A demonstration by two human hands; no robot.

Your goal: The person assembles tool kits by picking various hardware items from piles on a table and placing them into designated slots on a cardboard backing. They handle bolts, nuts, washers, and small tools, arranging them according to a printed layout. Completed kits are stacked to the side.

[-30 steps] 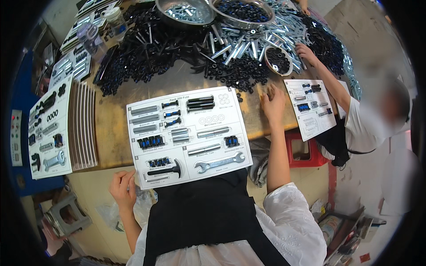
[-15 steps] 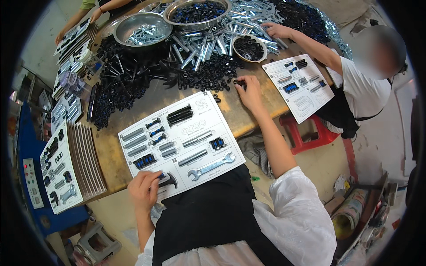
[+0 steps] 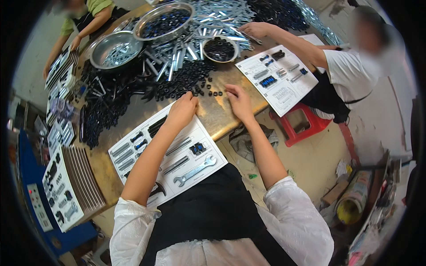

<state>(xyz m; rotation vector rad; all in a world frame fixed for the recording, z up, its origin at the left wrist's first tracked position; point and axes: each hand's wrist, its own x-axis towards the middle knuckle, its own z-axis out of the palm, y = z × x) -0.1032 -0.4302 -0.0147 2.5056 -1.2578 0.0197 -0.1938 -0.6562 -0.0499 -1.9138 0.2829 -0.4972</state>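
Observation:
A white printed card [image 3: 213, 128] lies before me, partly under my left forearm. It carries a silver open-ended wrench [image 3: 195, 170], grey metal tubes [image 3: 122, 150], blue-and-black bolts [image 3: 197, 148] and a black hooked part [image 3: 157, 189]. My left hand [image 3: 181, 111] is over the card's far edge, fingers bent together beside the heap of small black nuts [image 3: 184, 80]; what they hold, if anything, is hidden. Several loose black nuts [image 3: 215, 93] sit between my hands. Close to their right is my right hand [image 3: 239, 103], fingers curled in; I cannot make out anything in them.
Metal bowls of bolts [image 3: 162, 24] and silver pins [image 3: 116, 52] stand at the back, with a smaller bowl of black parts [image 3: 219, 49]. Stacked cards [image 3: 73, 184] stand at left. On the right, a co-worker's hand [image 3: 255, 30] reaches over another card [image 3: 277, 82]; a red stool [image 3: 295, 126] is below.
My left hand has left the black hooked part and moved up across the card to its far edge. My right hand has shifted slightly left; several nuts now lie apart beside it.

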